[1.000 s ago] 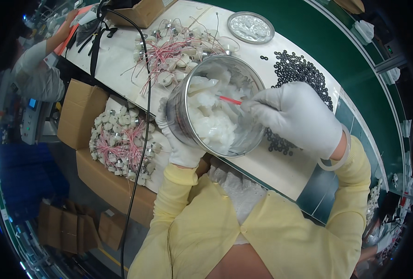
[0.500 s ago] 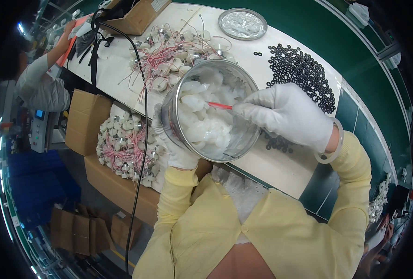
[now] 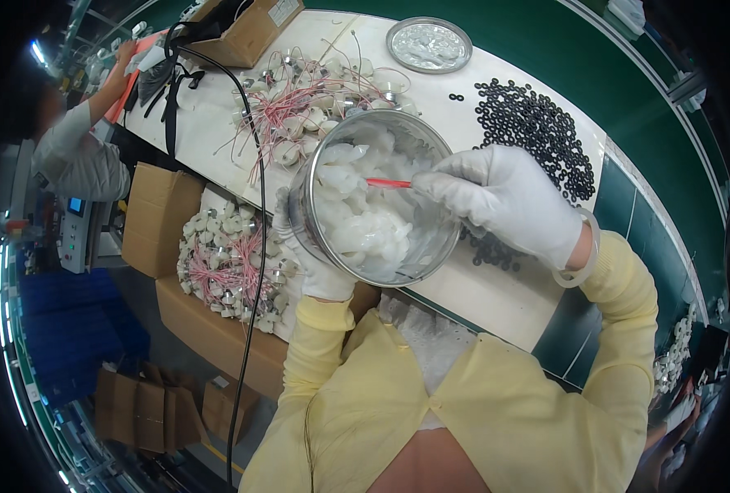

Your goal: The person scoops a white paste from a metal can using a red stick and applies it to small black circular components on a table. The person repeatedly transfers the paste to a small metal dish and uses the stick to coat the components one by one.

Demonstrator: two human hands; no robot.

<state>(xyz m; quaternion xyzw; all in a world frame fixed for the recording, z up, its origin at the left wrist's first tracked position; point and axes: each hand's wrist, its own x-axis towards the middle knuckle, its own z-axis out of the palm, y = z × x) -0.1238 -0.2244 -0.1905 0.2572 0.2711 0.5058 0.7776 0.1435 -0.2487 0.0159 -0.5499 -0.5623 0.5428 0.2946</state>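
My gloved left hand point(image 3: 320, 267) wraps round the left side of a round metal tin point(image 3: 306, 215), which tilts toward me. Thick, whitish translucent grease point(image 3: 369, 238) fills much of it and smears the inner wall. In my gloved right hand point(image 3: 496, 197) a thin red stick point(image 3: 389, 183) is pinched between thumb and fingers over the tin's right rim. The stick's far end touches or dips into the grease; I cannot tell how deep.
White parts with pink wires point(image 3: 299, 111) lie heaped behind the tin, and more fill a cardboard box point(image 3: 204, 316) at left. Black rings point(image 3: 537, 135) spread at right, near a grease-smeared metal lid point(image 3: 429, 44). A black cable point(image 3: 258, 246) hangs across. A co-worker point(image 3: 81, 156) stands far left.
Both hands, the tin and the red stick hold nearly the same place. The view has shifted slightly, and the co-worker at the left has moved a little.
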